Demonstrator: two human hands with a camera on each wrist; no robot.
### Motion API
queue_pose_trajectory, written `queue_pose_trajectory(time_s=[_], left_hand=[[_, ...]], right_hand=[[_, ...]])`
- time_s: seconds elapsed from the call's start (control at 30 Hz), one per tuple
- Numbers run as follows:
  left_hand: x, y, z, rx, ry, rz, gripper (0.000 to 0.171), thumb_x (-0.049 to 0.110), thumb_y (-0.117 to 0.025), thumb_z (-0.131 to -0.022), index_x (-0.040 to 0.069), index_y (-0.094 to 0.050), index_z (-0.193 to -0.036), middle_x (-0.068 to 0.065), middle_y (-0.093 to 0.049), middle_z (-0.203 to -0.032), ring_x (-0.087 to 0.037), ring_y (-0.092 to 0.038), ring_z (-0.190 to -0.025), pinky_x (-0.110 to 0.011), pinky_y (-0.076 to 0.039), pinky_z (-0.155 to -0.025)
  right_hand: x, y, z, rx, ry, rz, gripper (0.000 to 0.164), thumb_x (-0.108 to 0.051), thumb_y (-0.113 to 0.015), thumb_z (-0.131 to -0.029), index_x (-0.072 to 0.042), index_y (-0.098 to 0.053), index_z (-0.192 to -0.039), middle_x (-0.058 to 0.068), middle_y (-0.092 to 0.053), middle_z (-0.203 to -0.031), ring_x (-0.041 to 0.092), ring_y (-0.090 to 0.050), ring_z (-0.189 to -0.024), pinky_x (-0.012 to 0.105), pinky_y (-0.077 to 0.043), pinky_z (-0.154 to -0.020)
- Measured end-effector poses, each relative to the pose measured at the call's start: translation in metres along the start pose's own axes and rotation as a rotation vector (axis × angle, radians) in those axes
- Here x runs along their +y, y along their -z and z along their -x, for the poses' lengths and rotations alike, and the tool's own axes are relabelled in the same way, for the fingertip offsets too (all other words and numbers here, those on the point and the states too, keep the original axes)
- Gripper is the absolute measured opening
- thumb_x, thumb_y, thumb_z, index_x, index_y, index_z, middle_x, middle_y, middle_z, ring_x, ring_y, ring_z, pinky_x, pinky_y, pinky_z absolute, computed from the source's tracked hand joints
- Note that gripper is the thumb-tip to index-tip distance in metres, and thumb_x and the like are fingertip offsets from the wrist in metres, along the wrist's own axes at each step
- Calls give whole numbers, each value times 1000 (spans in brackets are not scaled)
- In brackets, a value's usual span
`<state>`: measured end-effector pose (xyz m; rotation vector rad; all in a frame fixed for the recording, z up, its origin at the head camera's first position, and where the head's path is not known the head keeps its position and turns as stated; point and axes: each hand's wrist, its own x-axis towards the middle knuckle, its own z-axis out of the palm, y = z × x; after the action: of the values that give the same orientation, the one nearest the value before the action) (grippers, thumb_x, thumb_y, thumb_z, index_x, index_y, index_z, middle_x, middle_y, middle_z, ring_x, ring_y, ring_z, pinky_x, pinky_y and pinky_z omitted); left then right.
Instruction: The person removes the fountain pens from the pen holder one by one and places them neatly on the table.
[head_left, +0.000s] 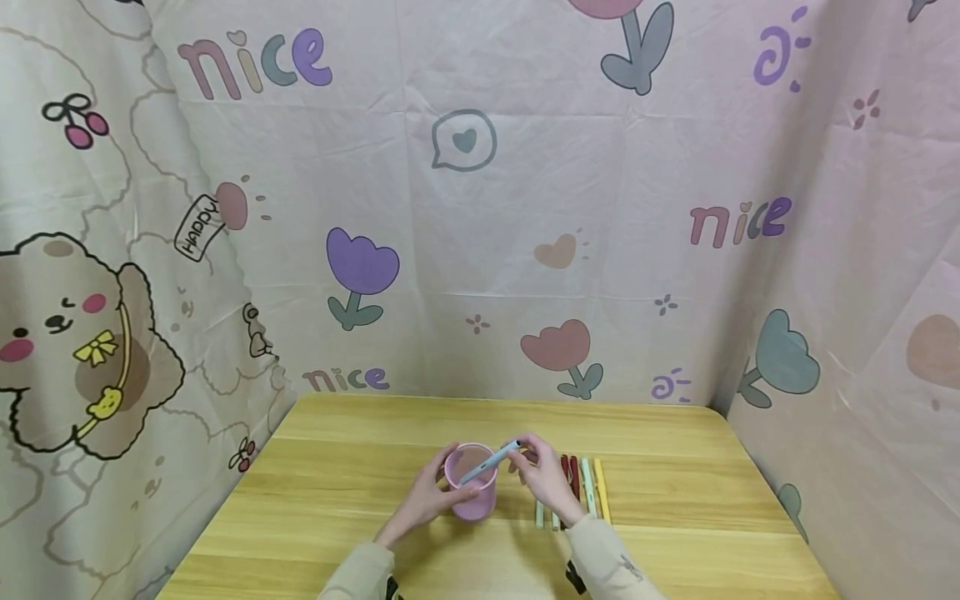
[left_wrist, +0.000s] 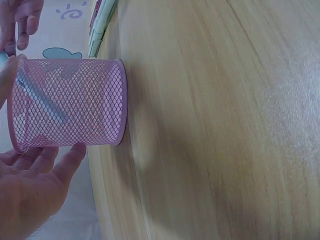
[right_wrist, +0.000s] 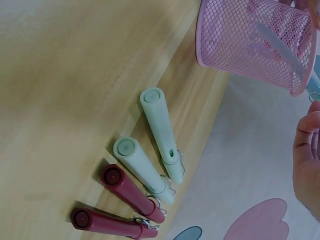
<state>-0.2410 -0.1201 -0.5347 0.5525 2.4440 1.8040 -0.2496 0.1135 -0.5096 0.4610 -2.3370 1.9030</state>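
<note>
A pink mesh pen cup stands upright on the wooden table. My left hand holds it by the side, thumb near the rim and fingers round the far wall. Between the fingertips of my right hand, just right of the cup, a light blue pen is pinched near its upper end. The pen slants down to the left through the cup's mouth, and its lower part shows through the mesh in both wrist views. Beside the right hand lie pale green pens and dark red pens.
A light green pen and a yellow pen lie at the right end of the row, partly behind the right forearm. Printed cloth hangs behind the table and along both sides.
</note>
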Motion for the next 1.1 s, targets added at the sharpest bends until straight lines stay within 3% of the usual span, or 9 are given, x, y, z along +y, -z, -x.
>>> queue_pose_trajectory(time_s=[0.3, 0.5, 0.83, 1.1], left_hand=[[0, 0, 0, 2, 6, 5, 92, 14, -82, -83, -6, -28, -154, -35, -36, -154, -56, -38, -141, -59, -49, -109], [0, 0, 0, 2, 4, 4, 91, 13, -82, -84, -6, -28, -154, -35, -35, -154, -56, -37, -141, -58, -50, -109], [1, 0, 1, 10, 6, -7, 91, 14, -82, -83, -7, -28, -154, -35, -34, -155, -55, -38, -141, -56, -51, -109], [0, 0, 0, 4, 4, -4, 91, 13, -82, -83, -7, -28, -154, -35, -34, -155, -56, -36, -142, -58, -49, -109]], right_hand=[[0, 8, 5, -29, 20, -92, 26, -7, -55, -103, 10, -53, -122, 31, -67, -122, 11, -68, -78, 30, -60, -61], [0, 13, 7, -48, 39, -164, 25, -11, -51, -105, 8, -49, -120, 36, -60, -131, 11, -70, -80, 22, -58, -63], [-2, 21, 10, 17, 0, -230, 26, -10, -50, -105, 7, -47, -124, 33, -60, -133, 10, -70, -79, 21, -57, -63], [-6, 30, 11, 96, -20, -304, 28, -15, -53, -105, 6, -48, -122, 6, -77, -114, 10, -69, -77, 26, -60, -67]])
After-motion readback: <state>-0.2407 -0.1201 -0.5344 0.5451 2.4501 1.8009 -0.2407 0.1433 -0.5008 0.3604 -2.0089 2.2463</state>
